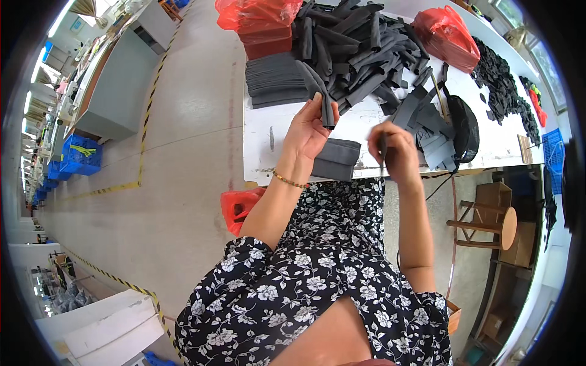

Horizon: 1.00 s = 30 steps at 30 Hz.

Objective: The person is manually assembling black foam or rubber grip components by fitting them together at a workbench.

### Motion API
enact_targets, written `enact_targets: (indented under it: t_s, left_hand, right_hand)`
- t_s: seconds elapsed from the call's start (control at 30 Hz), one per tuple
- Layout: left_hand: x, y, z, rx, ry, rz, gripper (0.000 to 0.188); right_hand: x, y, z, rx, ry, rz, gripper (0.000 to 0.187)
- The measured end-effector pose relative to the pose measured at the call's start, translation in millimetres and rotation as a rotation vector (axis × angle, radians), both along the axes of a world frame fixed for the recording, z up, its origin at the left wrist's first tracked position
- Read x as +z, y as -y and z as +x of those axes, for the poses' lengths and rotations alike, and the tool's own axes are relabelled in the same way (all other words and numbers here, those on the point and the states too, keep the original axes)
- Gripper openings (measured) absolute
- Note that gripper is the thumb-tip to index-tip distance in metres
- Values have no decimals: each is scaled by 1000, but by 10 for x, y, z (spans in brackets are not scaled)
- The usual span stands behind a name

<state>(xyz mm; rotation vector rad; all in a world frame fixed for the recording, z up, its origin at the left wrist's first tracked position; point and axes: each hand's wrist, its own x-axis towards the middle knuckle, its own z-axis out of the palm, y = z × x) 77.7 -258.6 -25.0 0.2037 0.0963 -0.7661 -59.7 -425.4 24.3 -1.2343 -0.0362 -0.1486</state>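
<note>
My left hand is closed on a dark grey fabric piece, folded lengthwise like a tube. It is held up over the near part of the white table, its rolled end pointing toward me. To its right, my right hand is raised with curled fingers around a small, thin dark object, too blurred to name. The two hands are apart. Below them, a flat dark grey fabric piece lies at the table's front edge. A neat stack of grey fabric pieces stands beyond my left hand.
A loose heap of grey fabric pieces covers the table's middle. Red plastic bags stand at the back. Flat grey pieces and a black bag-like item lie at right. A wooden stool stands below.
</note>
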Motion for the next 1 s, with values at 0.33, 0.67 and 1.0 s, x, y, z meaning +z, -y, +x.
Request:
enact_targets:
  t_s: [0.33, 0.67, 1.0]
  left_hand:
    - [105, 2, -88, 190, 155, 197, 16]
    - [89, -125, 73, 260, 160, 332, 16]
    - [90, -121, -312, 9, 463, 214, 20]
  right_hand:
    - [48, -750, 146, -355, -45, -698, 15]
    - [124, -142, 212, -825, -32, -1126, 25]
    - [-39, -227, 494, -677, 709, -1468, 49]
